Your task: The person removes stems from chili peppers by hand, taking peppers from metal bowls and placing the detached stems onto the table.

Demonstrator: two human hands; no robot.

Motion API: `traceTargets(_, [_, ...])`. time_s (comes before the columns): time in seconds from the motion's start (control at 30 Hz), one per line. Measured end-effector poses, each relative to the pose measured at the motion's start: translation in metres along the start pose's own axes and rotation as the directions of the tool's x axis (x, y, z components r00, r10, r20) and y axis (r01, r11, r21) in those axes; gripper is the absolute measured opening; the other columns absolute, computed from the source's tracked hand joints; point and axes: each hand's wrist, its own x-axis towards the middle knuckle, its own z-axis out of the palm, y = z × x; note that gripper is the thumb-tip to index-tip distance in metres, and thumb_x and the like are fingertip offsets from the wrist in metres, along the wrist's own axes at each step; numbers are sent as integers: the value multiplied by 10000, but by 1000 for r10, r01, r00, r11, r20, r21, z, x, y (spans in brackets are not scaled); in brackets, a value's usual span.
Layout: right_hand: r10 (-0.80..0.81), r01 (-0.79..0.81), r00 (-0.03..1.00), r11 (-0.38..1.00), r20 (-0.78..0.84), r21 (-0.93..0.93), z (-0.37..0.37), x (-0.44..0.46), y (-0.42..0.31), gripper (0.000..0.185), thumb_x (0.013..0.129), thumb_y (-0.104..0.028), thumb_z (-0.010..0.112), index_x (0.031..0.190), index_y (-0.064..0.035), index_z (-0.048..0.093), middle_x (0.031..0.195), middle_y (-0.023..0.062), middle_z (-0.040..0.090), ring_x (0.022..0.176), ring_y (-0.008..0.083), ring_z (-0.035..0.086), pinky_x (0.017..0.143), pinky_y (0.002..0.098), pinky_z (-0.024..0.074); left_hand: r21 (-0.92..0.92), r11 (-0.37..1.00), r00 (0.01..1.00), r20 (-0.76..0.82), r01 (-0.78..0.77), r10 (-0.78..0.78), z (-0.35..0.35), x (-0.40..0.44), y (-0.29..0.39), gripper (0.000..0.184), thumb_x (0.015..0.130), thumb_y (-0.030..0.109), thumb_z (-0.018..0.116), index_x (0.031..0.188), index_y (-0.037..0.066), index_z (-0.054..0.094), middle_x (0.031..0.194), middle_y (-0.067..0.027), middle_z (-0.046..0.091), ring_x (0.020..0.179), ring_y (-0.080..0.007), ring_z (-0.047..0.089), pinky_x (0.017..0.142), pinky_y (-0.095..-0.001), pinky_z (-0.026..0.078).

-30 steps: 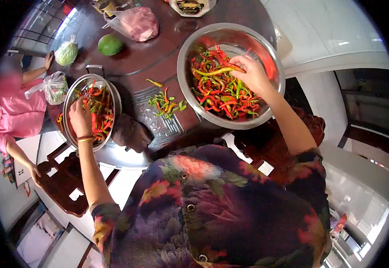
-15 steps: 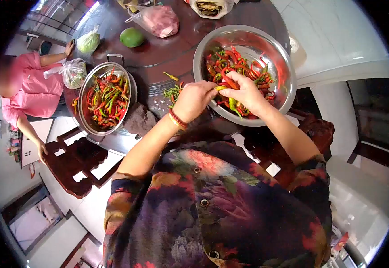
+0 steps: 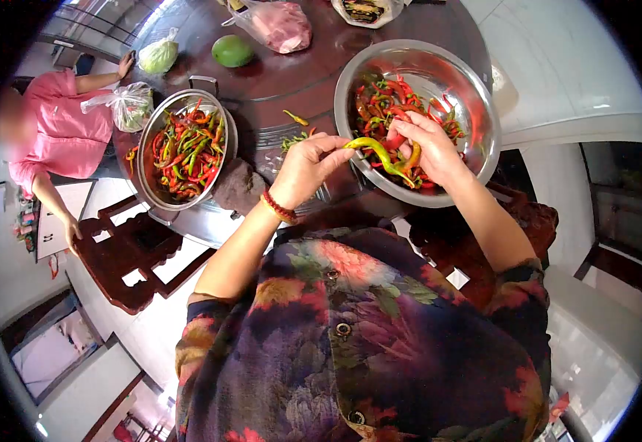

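Note:
My left hand [image 3: 305, 171], with a beaded bracelet at the wrist, pinches one end of a curved yellow-green pepper [image 3: 378, 152] over the near left rim of the large steel bowl [image 3: 489, 118]. Inside that bowl my right hand [image 3: 430, 147] has its fingers curled round a red pepper [image 3: 396, 140] and perhaps others, partly hidden. Red and green peppers lie beneath. To the left stands a smaller handled steel pot [image 3: 144, 166] full of mixed peppers [image 3: 188, 151]. Between the two vessels are green scraps [image 3: 291, 141] and a single small pepper [image 3: 295, 117].
A dark cloth [image 3: 239, 187] lies by the pot. Farther back are a green fruit [image 3: 232, 51], bagged meat [image 3: 280, 27] and bagged vegetables [image 3: 158, 56]. A person in pink [image 3: 67, 129] is at the left, one hand on a wooden chair [image 3: 126, 254].
My left hand has come from the pot to the large bowl and now holds the yellow-green pepper. My right hand has moved slightly away from it. The view has shifted left.

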Motion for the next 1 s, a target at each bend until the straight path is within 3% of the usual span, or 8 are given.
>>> traceTargets(0.13, [-16, 14, 1000, 999, -26, -45, 3, -4, -5, 154, 865, -170, 516, 935, -41, 562, 781, 16, 571, 622, 62, 463, 561, 181, 364, -148, 981, 986, 125, 128, -110, -3, 0, 0, 249, 884, 208, 522, 960, -11, 611, 793, -10, 572, 715, -73, 505, 666, -199, 403])
traceTargets(0.27, [-5, 6, 1000, 999, -20, 42, 3, -5, -11, 156, 865, -147, 502, 967, -37, 546, 818, 29, 576, 674, 75, 488, 604, 192, 384, -522, 786, 943, 220, 329, -249, -4, -4, -1, 205, 864, 191, 551, 966, 22, 605, 840, 3, 605, 710, -48, 501, 664, -189, 397])
traceTargets(0.47, [-4, -7, 998, 986, 69, 165, -2, -5, -12, 167, 869, -137, 481, 999, -43, 528, 845, 52, 576, 706, 102, 506, 625, 223, 399, -747, 607, 941, 70, 270, -332, -9, -3, -4, 200, 893, 206, 496, 930, 25, 574, 791, -6, 563, 673, -87, 514, 648, -212, 403])
traceTargets(0.53, [20, -54, 993, 953, 115, 299, -6, -5, -11, 170, 866, -146, 485, 999, -50, 530, 861, 76, 583, 695, 119, 506, 627, 234, 401, -824, 524, 939, 25, 213, -342, -11, -3, -12, 180, 905, 184, 468, 944, 27, 545, 791, -18, 549, 667, -106, 526, 611, -238, 431])
traceTargets(0.77, [49, -167, 974, 816, 222, 554, 14, 2, 4, 156, 851, -195, 510, 951, -80, 539, 909, 141, 603, 657, 154, 497, 635, 248, 415, -902, 368, 954, 127, 225, -273, 6, 2, -4, 146, 903, 111, 434, 1014, 37, 493, 858, -30, 519, 731, -120, 485, 654, -239, 406])
traceTargets(0.9, [55, -178, 966, 851, 252, 494, 24, 6, 9, 150, 871, -218, 488, 919, -81, 526, 848, 56, 589, 684, 121, 508, 633, 250, 410, -838, 509, 970, 92, 197, -224, 11, 6, 6, 160, 877, 94, 490, 1029, 47, 495, 852, -9, 504, 736, -107, 475, 667, -239, 407])
traceTargets(0.97, [48, -147, 974, 874, 220, 463, 32, 8, 17, 156, 878, -224, 480, 932, -87, 529, 835, 27, 570, 699, 107, 510, 626, 243, 406, -637, 748, 977, 38, 184, -208, 13, 7, 14, 283, 847, 112, 562, 1107, 32, 484, 851, 12, 498, 769, -77, 476, 696, -221, 405])
traceTargets(1.0, [45, -133, 978, 885, 202, 446, 38, 9, 18, 159, 882, -227, 476, 939, -89, 530, 829, 12, 560, 706, 99, 511, 623, 239, 404, -425, 901, 993, -40, 84, -111, 17, 8, 12, 299, 840, 126, 576, 1110, 30, 490, 849, 14, 497, 777, -71, 480, 702, -212, 404])
